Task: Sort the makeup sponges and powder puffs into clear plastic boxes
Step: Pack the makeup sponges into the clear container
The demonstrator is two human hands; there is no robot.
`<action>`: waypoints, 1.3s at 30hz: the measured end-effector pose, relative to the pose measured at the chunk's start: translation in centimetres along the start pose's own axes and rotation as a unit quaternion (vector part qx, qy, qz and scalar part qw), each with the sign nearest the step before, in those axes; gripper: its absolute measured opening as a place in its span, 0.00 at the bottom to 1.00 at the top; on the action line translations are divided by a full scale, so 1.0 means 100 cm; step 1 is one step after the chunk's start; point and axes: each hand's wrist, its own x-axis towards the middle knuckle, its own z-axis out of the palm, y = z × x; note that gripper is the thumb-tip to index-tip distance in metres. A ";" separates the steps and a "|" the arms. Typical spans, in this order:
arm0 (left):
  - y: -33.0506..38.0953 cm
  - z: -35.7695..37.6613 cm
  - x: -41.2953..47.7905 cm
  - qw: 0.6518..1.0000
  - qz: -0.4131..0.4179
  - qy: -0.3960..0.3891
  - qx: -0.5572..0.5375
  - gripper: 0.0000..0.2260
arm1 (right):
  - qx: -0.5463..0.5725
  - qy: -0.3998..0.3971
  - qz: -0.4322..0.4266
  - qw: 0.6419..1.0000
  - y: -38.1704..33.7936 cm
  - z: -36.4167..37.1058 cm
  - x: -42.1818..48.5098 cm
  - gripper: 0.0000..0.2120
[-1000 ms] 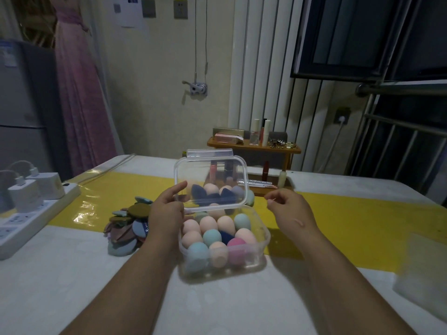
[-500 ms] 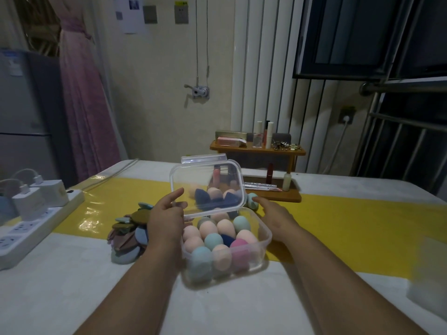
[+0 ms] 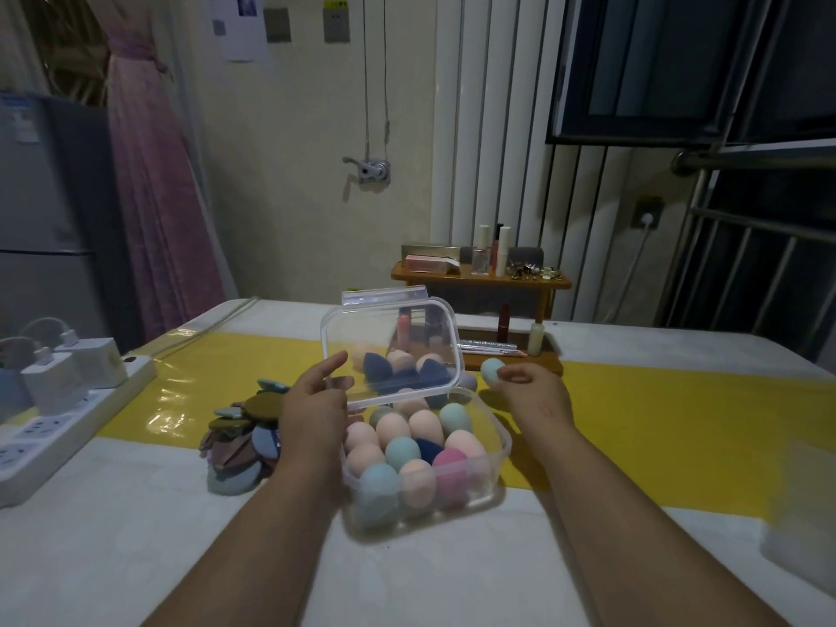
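A clear plastic box point(image 3: 500, 450) stands on the table in front of me, filled with several egg-shaped makeup sponges point(image 3: 423, 450) in peach, teal, pink and navy. Its hinged lid point(image 3: 389, 343) is tipped up; my left hand point(image 3: 314, 402) holds the lid's left edge between thumb and fingers. My right hand point(image 3: 536, 395), just right of the box, pinches a teal sponge point(image 3: 491, 371) lifted off the table. More sponges show through the lid behind the box. A pile of flat powder puffs point(image 3: 239, 438) in brown, blue and mauve lies left of the box.
A white power strip point(image 3: 68, 427) with chargers lies along the left table edge. A wooden cosmetics shelf point(image 3: 482, 280) with bottles stands at the back. A pale blurred object point(image 3: 800, 513) sits at the right edge. A yellow runner point(image 3: 656, 423) crosses the table.
My right hand reached down beside the box to the table, then came up gripping the teal sponge. My left hand kept holding the lid up.
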 end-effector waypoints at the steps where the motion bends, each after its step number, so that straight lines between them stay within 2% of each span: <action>1: 0.000 0.000 -0.001 1.000 0.001 -0.004 -0.001 0.29 | 0.022 0.017 0.000 1.000 -0.002 -0.004 -0.004 0.06; 5: 0.000 0.003 -0.004 1.000 0.004 -0.017 -0.004 0.30 | 0.074 0.030 -0.032 0.996 -0.011 -0.022 -0.021 0.15; 8: 0.002 0.003 -0.005 1.000 0.006 -0.022 -0.007 0.30 | 0.123 -0.042 -0.072 0.989 -0.023 -0.031 -0.035 0.12; 10: 0.002 0.003 -0.006 1.000 0.004 -0.024 -0.007 0.30 | 0.082 -0.094 -0.122 0.985 -0.033 -0.036 -0.044 0.11; 13: 0.002 0.003 -0.006 1.000 0.007 -0.028 -0.005 0.30 | -0.058 -0.172 -0.188 0.965 -0.048 -0.046 -0.054 0.06; 18: 0.001 0.003 -0.005 0.999 0.015 -0.029 0.005 0.30 | -0.207 -0.278 -0.169 0.923 -0.063 -0.053 -0.068 0.06; 21: 0.001 0.004 -0.004 1.000 0.016 -0.025 0.001 0.30 | -0.290 -0.302 -0.161 0.894 -0.070 -0.051 -0.076 0.05; 24: 0.002 0.004 -0.007 1.000 0.017 -0.025 0.003 0.30 | -0.387 -0.322 -0.152 0.851 -0.077 -0.043 -0.080 0.08; 27: 0.004 0.003 -0.010 0.999 0.016 -0.030 -0.002 0.31 | -0.437 -0.342 -0.141 0.819 -0.080 -0.036 -0.079 0.08; 31: 0.007 0.003 -0.012 0.999 0.025 -0.043 -0.007 0.31 | -0.453 -0.357 -0.136 0.805 -0.080 -0.035 -0.076 0.04; 36: 0.007 0.004 -0.014 0.999 0.022 -0.047 -0.011 0.30 | -0.431 -0.346 -0.122 0.825 -0.077 -0.034 -0.076 0.09; 39: 0.006 0.003 -0.014 0.998 0.019 -0.050 -0.018 0.30 | -0.450 -0.333 -0.098 0.823 -0.081 -0.031 -0.079 0.10</action>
